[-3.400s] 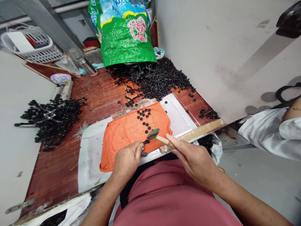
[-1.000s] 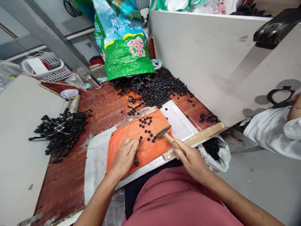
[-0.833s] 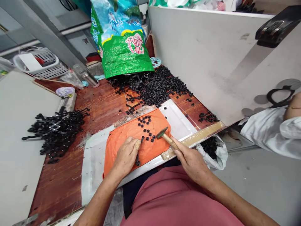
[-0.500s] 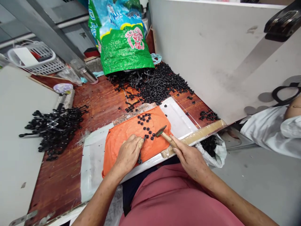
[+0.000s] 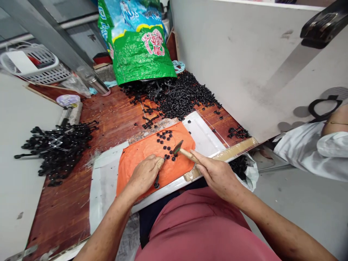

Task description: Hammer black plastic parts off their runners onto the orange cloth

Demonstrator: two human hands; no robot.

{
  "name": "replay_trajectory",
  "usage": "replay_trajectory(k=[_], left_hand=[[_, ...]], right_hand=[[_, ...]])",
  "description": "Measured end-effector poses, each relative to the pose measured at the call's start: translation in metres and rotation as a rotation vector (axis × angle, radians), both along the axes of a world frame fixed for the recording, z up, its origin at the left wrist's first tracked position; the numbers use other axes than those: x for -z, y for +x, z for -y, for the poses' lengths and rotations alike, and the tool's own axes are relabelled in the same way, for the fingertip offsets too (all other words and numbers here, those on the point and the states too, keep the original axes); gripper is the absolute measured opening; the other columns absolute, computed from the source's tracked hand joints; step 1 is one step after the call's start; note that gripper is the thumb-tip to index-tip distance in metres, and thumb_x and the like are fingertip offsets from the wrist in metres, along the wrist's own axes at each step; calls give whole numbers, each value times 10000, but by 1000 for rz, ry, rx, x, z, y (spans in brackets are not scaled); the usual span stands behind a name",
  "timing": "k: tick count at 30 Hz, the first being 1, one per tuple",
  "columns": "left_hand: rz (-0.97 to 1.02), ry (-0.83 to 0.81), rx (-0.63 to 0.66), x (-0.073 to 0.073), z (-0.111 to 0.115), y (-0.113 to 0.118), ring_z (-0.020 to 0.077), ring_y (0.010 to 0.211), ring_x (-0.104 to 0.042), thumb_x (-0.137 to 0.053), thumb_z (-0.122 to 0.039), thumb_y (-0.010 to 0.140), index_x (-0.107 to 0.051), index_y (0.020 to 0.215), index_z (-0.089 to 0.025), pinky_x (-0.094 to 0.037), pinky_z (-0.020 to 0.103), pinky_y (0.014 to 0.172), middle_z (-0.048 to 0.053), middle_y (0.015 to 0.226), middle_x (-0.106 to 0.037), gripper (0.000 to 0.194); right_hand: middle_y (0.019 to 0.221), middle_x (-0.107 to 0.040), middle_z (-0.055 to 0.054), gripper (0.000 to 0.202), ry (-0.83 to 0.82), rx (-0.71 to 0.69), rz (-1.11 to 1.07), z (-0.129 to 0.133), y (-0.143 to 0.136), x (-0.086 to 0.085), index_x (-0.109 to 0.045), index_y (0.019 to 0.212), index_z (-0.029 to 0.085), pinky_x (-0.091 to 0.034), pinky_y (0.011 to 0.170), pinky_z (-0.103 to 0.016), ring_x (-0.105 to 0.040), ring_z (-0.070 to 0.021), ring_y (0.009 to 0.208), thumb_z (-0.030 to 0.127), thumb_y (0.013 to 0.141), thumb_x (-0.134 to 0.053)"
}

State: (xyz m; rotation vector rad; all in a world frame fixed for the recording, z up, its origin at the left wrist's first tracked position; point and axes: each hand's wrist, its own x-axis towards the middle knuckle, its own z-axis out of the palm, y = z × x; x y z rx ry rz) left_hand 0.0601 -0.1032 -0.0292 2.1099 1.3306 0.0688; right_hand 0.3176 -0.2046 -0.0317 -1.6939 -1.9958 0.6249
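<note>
My left hand [image 5: 146, 172] is closed on a black plastic part [image 5: 157, 181] whose round end shows below the fingers. Most of that part is hidden by the hand. In my right hand [image 5: 216, 175] is a small knife [image 5: 189, 156], gripped by its wooden handle. Its short dark blade lies over several small round black plastic pieces [image 5: 164, 137], just right of my left fingertips. Whether the blade touches any piece I cannot tell. Under both the pieces and my left hand spreads an orange cloth [image 5: 130, 163].
Behind the cloth lies a heap of small black pieces [image 5: 187, 96], by the mouth of a green bag [image 5: 141, 58]. To the left is a pile of black branched parts [image 5: 59, 148]. White boards [image 5: 244, 87] flank the wooden table [image 5: 67, 210]. A person's white sleeve [image 5: 301, 150] shows right.
The knife blade has moved left, closer to my left fingertips, and tilts more steeply. My left hand keeps its hold on the black part. The whole view has shifted slightly.
</note>
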Motion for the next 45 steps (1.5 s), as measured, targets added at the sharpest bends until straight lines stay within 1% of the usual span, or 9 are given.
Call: replay_trajectory(k=[5, 12, 17, 20, 25, 30, 35, 40, 45], left_hand=[[72, -9, -3, 3, -3, -5, 214, 735, -513, -274, -463, 980, -405, 673, -237, -407, 351, 713, 23, 721, -503, 404], [189, 36, -24, -1, 5, -7, 194, 733, -521, -286, -456, 1014, -466, 712, -230, -424, 331, 717, 21, 751, -537, 418], [180, 69, 4, -5, 18, -1, 193, 726, -530, -292, -409, 1020, -462, 700, -234, -425, 330, 699, 22, 746, -542, 402], [102, 134, -5, -5, 23, 1, 210, 743, -541, -316, -409, 1003, -462, 686, -237, -416, 347, 706, 34, 749, -562, 390], [4, 157, -29, -9, 28, -3, 227, 762, -553, -295, -435, 1006, -472, 688, -237, -405, 369, 719, 45, 782, -575, 414], [-21, 116, -75, -14, 36, -12, 233, 767, -560, -280, -456, 996, -455, 667, -236, -401, 374, 712, 54, 785, -569, 432], [2, 118, -92, -12, 38, -15, 229, 771, -570, -286, -449, 996, -487, 680, -234, -413, 370, 721, 54, 793, -577, 431], [55, 146, -104, -8, 33, -12, 222, 777, -558, -286, -425, 1012, -490, 701, -230, -401, 366, 735, 47, 793, -567, 420], [145, 147, -83, -3, 26, -1, 204, 747, -539, -304, -395, 1024, -487, 712, -227, -385, 350, 718, 30, 768, -551, 399]], right_hand=[[1335, -709, -87, 515, 62, -32, 57, -9, -2, -4, -442, 1558, 273, -585, 950, -375, -732, -250, 1105, 220, 1047, -479], [1311, -725, -74, 518, 4, 24, 35, -1, 1, 5, -443, 1559, 302, -577, 965, -366, -743, -233, 1081, 216, 1049, -470], [1371, -689, -48, 546, 11, 42, 2, 9, 5, 9, -397, 1576, 368, -612, 865, -362, -758, -237, 1034, 218, 1053, -446], [1413, -660, -35, 556, -23, 17, -7, 10, 3, 7, -390, 1574, 394, -598, 896, -362, -744, -231, 1072, 211, 1052, -451], [1240, -753, -73, 532, -24, -40, 17, 2, -7, 1, -430, 1563, 284, -567, 842, -320, -746, -226, 996, 202, 1038, -461], [1097, -777, -86, 531, 9, -83, 190, -10, -18, -1, -426, 1553, 235, -528, 758, -289, -738, -223, 897, 210, 1025, -481], [1014, -782, -48, 551, -30, -105, 283, -25, -29, -9, -437, 1541, 284, -510, 708, -260, -737, -209, 853, 212, 1005, -538], [1131, -775, -76, 533, -4, -72, 222, -26, -24, -13, -424, 1556, 258, -550, 797, -294, -748, -220, 928, 209, 1029, -492], [1164, -774, -77, 490, 16, -19, 192, -12, -5, -5, -436, 1545, 274, -570, 831, -330, -753, -235, 972, 253, 1056, -438]])
